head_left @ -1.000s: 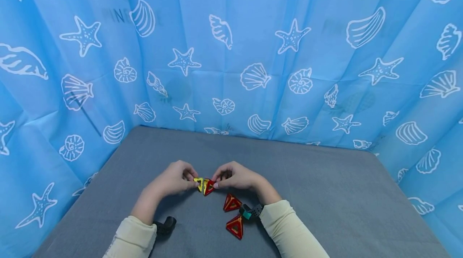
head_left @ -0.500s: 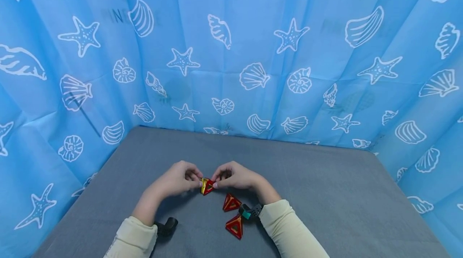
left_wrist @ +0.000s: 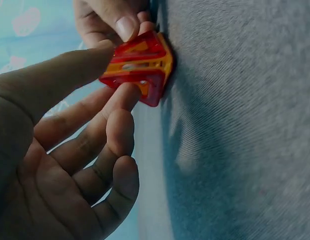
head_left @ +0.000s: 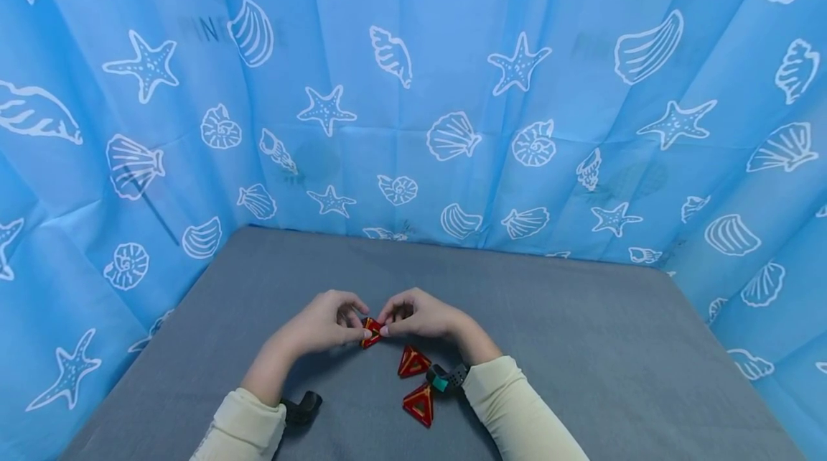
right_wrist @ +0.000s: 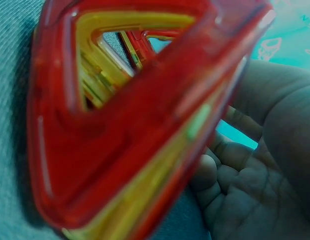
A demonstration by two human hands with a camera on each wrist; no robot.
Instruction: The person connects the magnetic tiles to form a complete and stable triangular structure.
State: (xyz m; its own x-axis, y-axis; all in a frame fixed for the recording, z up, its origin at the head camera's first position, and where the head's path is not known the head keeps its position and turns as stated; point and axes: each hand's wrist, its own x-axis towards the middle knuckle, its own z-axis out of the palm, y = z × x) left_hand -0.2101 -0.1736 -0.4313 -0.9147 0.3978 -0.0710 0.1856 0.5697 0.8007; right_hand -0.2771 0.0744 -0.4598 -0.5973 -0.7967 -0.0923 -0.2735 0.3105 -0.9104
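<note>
At the table's middle, my left hand [head_left: 321,319] and right hand [head_left: 426,314] meet at a small piece of red and yellow translucent triangular magnetic tiles [head_left: 371,332]. In the left wrist view, my left thumb and index finger pinch the near side of these tiles [left_wrist: 140,65], which stand close over the grey cloth. The right fingers hold their far side, with the thumb over the edge. Fingers hide part of the piece in the head view. A large red tile [right_wrist: 120,160] with a yellow layer fills the front of the right wrist view, beside my right palm [right_wrist: 259,195].
Two red triangular tile pieces, one farther [head_left: 412,362] and one nearer [head_left: 420,405], lie beside the right wrist's black strap [head_left: 449,378]. Grey cloth [head_left: 581,346] covers the table. A blue curtain [head_left: 400,123] with white shells hangs behind.
My left hand has moved right, bringing the yellow tile against the red piece; that tile no longer shows separately in the head view. The right hand has stayed in place.
</note>
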